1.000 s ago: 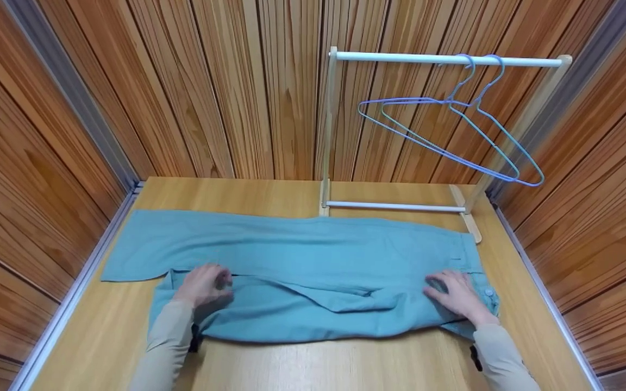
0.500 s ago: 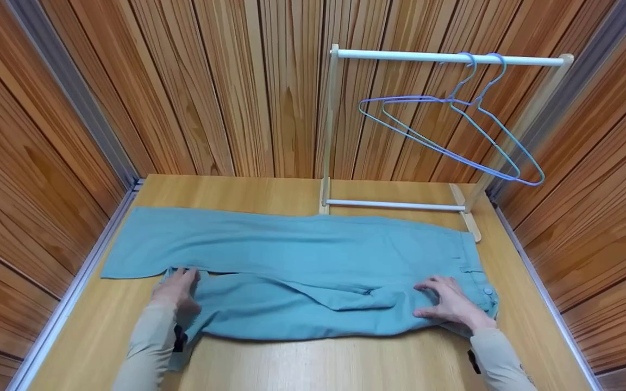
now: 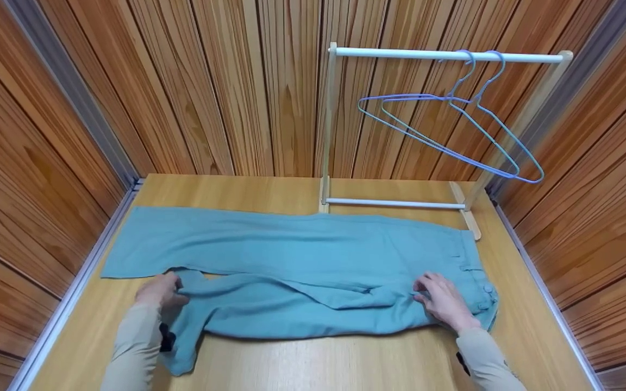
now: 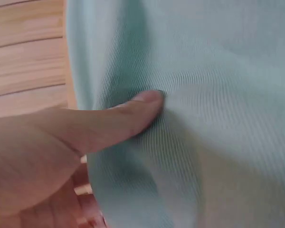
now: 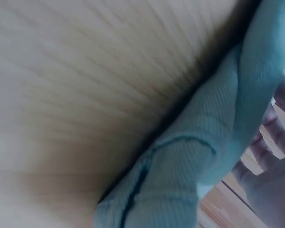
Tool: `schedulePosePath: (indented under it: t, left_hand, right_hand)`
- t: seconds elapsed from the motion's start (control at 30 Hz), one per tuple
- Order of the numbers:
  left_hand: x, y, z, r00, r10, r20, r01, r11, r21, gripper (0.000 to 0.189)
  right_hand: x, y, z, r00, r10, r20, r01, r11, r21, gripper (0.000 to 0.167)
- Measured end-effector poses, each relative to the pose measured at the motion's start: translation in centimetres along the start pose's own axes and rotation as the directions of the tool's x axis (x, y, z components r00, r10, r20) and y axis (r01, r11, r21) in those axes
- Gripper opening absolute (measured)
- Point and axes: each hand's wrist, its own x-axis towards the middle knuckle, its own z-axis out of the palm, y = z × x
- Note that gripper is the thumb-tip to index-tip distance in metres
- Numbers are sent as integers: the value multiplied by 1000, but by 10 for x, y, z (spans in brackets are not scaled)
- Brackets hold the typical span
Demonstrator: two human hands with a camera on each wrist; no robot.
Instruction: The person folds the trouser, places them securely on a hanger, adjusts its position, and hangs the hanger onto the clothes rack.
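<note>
A pair of blue-green trousers (image 3: 302, 244) lies lengthwise, waistband (image 3: 479, 271) to the right, one leg above the other in the head view. At the near leg's left end, my left hand (image 3: 156, 292) pinches the cloth; its thumb (image 4: 128, 116) presses on top, with fingers partly hidden behind the edge. That leg's end (image 3: 182, 353) hangs toward me in a loose fold. My right hand (image 3: 442, 303) pinches the near side left of the waistband, where creases gather at its fingertips. In the right wrist view, several fingers (image 5: 275, 135) show behind the folded cloth.
Behind the trousers stands a small clothes rack (image 3: 394, 203) with a white top rail (image 3: 389, 52). Two bluish-purple wire hangers (image 3: 454, 155) hang toward its right end. Wood-patterned walls (image 3: 237, 98) close in the wooden table (image 3: 313, 361) at the back and sides.
My left hand has moved left along the near leg to its end, which now folds toward me. My right hand has shifted slightly left, and its spread fingers have closed on the cloth.
</note>
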Motion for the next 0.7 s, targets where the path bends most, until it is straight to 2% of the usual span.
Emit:
schedulePosePath:
  t: [0.1, 0.17, 0.23, 0.37, 0.43, 0.53, 0.6, 0.67, 0.7]
  left_hand:
    - [1, -9, -1, 1000, 25, -13, -26, 996, -86, 25]
    - [1, -13, -2, 998, 57, -37, -62, 983, -175, 26]
    - [1, -16, -4, 996, 74, -48, -85, 953, -291, 31]
    - [-2, -17, -10, 991, 89, -104, -125, 890, -438, 42]
    - [-3, -16, -14, 988, 85, -130, -138, 861, -489, 45]
    - [-5, -15, -23, 979, 108, -174, -184, 831, -525, 36]
    - [-8, -19, -29, 976, 142, -165, -207, 838, -505, 33]
    - [-12, -25, -36, 977, 184, -109, -214, 867, -450, 36]
    - [-14, -29, -39, 979, 193, -69, -204, 890, -407, 38]
  right_hand:
    - [1, 1, 1, 998, -1, -64, 1, 1000, -13, 13]
    - [1, 2, 1, 994, 21, -111, -20, 1000, 12, 12]
    - [2, 4, -2, 986, 49, -157, -41, 998, 53, 10]
    - [6, 8, -11, 961, 132, -241, -98, 984, 151, 2]
    - [8, 10, -16, 950, 192, -248, -145, 970, 195, 6]
    - [11, 12, -24, 938, 279, -203, -234, 947, 221, 10]
    - [13, 12, -28, 936, 312, -166, -275, 938, 212, 10]
    - [15, 12, -30, 934, 331, -137, -302, 934, 192, 11]
    - [15, 12, -31, 933, 335, -129, -309, 933, 184, 11]
